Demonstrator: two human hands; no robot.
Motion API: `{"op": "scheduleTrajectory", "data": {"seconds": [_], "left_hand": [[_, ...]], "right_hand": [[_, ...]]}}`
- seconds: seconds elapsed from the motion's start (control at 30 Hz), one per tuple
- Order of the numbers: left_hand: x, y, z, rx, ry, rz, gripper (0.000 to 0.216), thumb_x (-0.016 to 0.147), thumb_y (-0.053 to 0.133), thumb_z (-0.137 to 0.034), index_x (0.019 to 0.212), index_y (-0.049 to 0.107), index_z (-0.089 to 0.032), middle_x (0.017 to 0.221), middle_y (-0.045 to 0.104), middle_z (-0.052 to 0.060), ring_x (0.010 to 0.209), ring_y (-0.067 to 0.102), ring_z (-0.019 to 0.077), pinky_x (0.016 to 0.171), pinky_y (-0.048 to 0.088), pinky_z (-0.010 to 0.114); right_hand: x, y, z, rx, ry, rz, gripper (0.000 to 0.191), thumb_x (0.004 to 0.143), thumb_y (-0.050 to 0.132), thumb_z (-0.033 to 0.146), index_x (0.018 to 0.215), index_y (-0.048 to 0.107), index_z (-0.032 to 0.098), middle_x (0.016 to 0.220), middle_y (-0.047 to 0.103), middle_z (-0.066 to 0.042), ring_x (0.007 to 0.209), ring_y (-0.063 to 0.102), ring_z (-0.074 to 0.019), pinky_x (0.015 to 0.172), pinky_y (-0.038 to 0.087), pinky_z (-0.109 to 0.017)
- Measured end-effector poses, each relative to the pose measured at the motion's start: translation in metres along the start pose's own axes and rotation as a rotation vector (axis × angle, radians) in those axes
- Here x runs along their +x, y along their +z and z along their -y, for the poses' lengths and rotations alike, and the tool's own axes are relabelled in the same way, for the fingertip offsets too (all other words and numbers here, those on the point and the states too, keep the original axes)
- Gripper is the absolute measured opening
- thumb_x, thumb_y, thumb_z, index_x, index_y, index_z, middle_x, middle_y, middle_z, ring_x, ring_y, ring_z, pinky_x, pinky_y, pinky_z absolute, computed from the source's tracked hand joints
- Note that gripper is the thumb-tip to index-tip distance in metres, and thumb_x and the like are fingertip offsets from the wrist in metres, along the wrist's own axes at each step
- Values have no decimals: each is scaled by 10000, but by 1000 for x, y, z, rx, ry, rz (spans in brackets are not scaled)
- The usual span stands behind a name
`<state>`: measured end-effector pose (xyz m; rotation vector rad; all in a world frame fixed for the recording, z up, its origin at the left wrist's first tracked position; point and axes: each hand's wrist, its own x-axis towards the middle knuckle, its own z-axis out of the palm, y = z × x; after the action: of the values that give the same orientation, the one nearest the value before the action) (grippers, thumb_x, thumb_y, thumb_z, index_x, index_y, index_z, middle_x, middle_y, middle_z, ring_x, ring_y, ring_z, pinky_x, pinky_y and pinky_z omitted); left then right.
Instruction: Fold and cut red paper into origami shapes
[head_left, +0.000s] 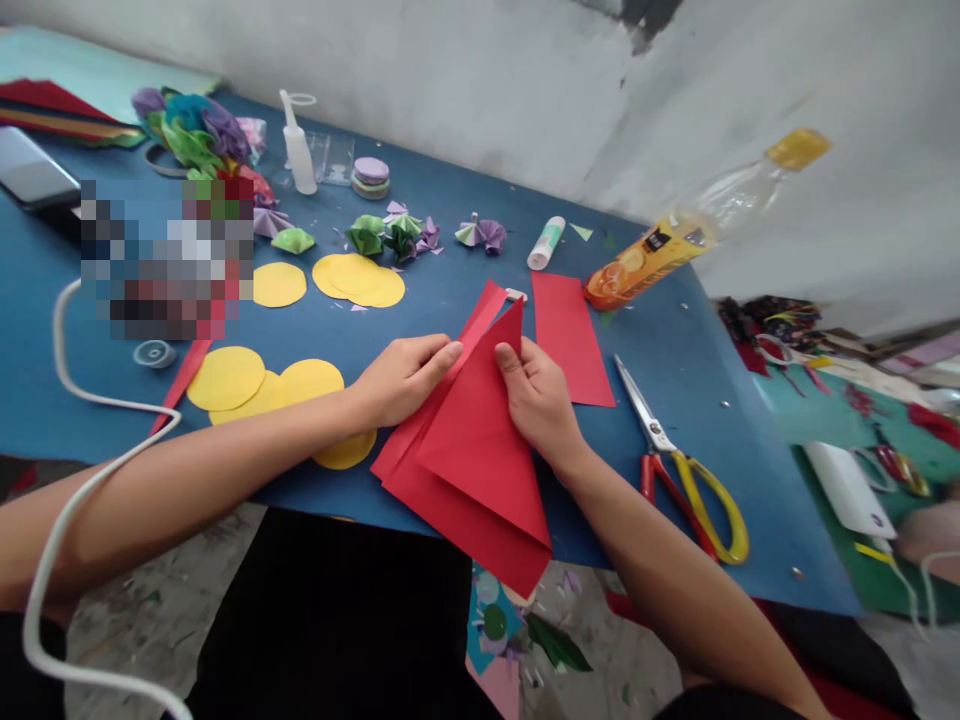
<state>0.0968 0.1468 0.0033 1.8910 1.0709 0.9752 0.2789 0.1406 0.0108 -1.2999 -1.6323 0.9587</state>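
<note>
Red paper, folded in loose layers, is held up between both hands at the table's front edge. My left hand grips its upper left edge, thumb on top. On the other side my right hand pinches the upper right edge, with the thumb in front and the other fingers behind. The lower layers fan apart and hang past the table edge. A flat red paper strip lies just beyond my right hand. Yellow paper circles lie beside and under my left forearm, and more yellow circles rest farther back.
Scissors with red and yellow handles lie at right. A tilted-looking juice bottle, a glue stick and a white squeeze bottle stand or lie toward the back. Folded paper pieces are scattered there. A white cable crosses the left side.
</note>
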Motion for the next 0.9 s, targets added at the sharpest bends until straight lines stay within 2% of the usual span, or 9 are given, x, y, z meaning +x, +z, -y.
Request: {"op": "scheduleTrajectory", "data": {"seconds": [0.17, 0.23, 0.37, 0.43, 0.53, 0.63, 0.8, 0.9], "left_hand": [[-1, -2, -1, -78, -27, 186, 404, 921, 307, -435, 634, 437, -183, 596, 455, -30, 599, 447, 119, 569, 345, 240], [-1, -2, -1, -82, -3, 199, 367, 912, 334, -395, 621, 416, -185, 575, 425, -38, 572, 416, 108, 550, 332, 232], [1, -3, -1, 30, 89, 29, 352, 906, 358, -350, 590, 334, -198, 527, 352, -54, 514, 336, 91, 504, 273, 228], [2, -5, 0, 91, 124, -83, 362, 912, 358, -345, 584, 302, -204, 517, 337, -56, 496, 318, 88, 490, 251, 233], [4, -8, 2, 151, 148, -204, 377, 922, 357, -348, 579, 279, -211, 505, 313, -59, 470, 303, 87, 474, 229, 241], [6, -8, 5, 189, 151, -264, 385, 923, 363, -350, 573, 280, -214, 494, 312, -59, 455, 305, 89, 465, 224, 245], [8, -7, 11, 166, 65, -358, 374, 925, 366, -332, 575, 303, -215, 486, 348, -55, 455, 349, 94, 476, 253, 250], [9, -10, 13, 80, 31, -343, 372, 930, 357, -357, 588, 350, -212, 501, 373, -51, 478, 385, 99, 499, 300, 247]], "right_hand": [[1, -4, 4, 25, -1, -63, 404, 824, 543, 625, 782, 569, 224, 659, 561, 0, 577, 541, -157, 501, 437, -276], [1, -4, 6, 103, 21, -48, 380, 805, 585, 609, 829, 579, 230, 714, 596, -8, 634, 581, -171, 538, 476, -286], [0, -4, 12, 261, 110, -8, 355, 772, 640, 582, 807, 550, 241, 673, 586, 22, 628, 594, -161, 548, 493, -273], [-1, -4, 15, 289, 157, -6, 356, 771, 643, 576, 761, 526, 239, 616, 549, 42, 575, 570, -143, 533, 481, -258], [-1, -3, 15, 284, 185, 32, 360, 771, 638, 581, 761, 544, 234, 635, 560, 34, 586, 564, -143, 557, 482, -263], [0, -3, 12, 203, 168, 54, 389, 775, 614, 611, 747, 551, 228, 659, 570, 15, 600, 547, -151, 564, 468, -274], [2, -5, 6, -29, 46, -89, 456, 816, 554, 625, 636, 454, 219, 621, 468, 27, 600, 481, -130, 585, 413, -263], [4, -7, 5, -65, 14, -109, 465, 833, 526, 626, 628, 422, 221, 614, 428, 32, 603, 458, -131, 593, 399, -266]]}}
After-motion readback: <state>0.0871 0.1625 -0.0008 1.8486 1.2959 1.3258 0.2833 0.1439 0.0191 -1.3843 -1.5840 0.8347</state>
